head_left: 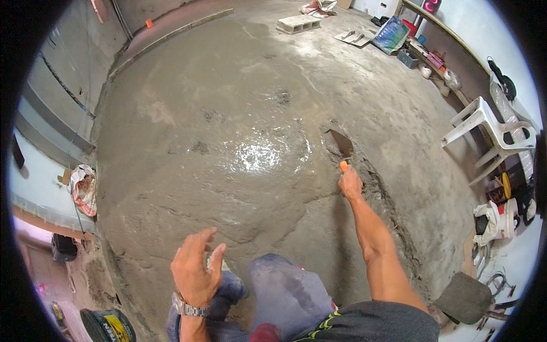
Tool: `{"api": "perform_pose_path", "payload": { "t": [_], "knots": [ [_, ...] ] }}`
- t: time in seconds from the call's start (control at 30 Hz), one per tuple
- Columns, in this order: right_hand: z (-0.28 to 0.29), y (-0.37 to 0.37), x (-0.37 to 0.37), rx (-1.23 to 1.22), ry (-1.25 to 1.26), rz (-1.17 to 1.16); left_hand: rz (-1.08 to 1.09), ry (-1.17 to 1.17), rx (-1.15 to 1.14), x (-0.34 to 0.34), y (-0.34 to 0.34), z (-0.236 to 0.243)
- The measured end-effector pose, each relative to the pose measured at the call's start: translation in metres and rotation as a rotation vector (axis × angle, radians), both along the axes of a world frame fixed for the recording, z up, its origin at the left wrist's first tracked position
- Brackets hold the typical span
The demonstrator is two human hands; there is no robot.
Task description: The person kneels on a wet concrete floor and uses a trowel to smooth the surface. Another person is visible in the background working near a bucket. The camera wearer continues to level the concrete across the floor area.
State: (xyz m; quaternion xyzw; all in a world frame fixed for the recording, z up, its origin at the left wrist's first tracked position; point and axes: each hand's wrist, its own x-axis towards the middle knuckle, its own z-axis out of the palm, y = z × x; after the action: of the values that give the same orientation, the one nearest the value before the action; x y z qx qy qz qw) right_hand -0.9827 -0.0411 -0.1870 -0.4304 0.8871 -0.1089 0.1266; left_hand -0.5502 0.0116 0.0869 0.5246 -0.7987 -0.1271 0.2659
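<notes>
My right hand [350, 183] is closed around the orange handle of a trowel [341, 143], with the arm stretched forward. The trowel's pointed metal blade rests at the right edge of the wet cement [228, 148], where a ragged ridge of mortar [380, 191] runs toward me. Over my bent knee hovers my left hand [195, 271], its fingers apart and nothing in them. A metal watch sits on that wrist. Glossy, watery cement spreads across the floor ahead of both hands, with rough patches in it.
A white plastic chair [491, 131] stands at the right. Farther back lie a concrete block [298, 24], flat finishing tools [354, 38] and a printed sack [391, 34]. At the left are a crumpled sack [84, 191] and a dark bucket [107, 326]. A shovel blade [466, 297] lies at lower right.
</notes>
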Motion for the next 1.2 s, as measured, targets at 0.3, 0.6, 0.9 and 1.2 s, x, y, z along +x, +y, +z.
{"api": "perform_pose_path", "payload": {
  "t": [0.3, 0.6, 0.9, 1.2],
  "knots": [
    [0.000, 0.012, -0.015, 0.035, 0.111, -0.089, 0.000, -0.009, 0.001, 0.004, 0.002, -0.002],
    [0.011, 0.101, -0.012, -0.444, 0.134, 0.037, -0.027, 0.012, 0.011, -0.001, 0.004, -0.002],
    [-0.042, 0.237, 0.040, 0.244, -0.106, -0.088, -0.044, 0.048, 0.001, -0.020, 0.005, 0.003],
    [-0.049, 0.258, 0.037, 0.170, -0.111, -0.078, -0.018, 0.083, -0.058, -0.029, 0.015, 0.017]
  ]
}}
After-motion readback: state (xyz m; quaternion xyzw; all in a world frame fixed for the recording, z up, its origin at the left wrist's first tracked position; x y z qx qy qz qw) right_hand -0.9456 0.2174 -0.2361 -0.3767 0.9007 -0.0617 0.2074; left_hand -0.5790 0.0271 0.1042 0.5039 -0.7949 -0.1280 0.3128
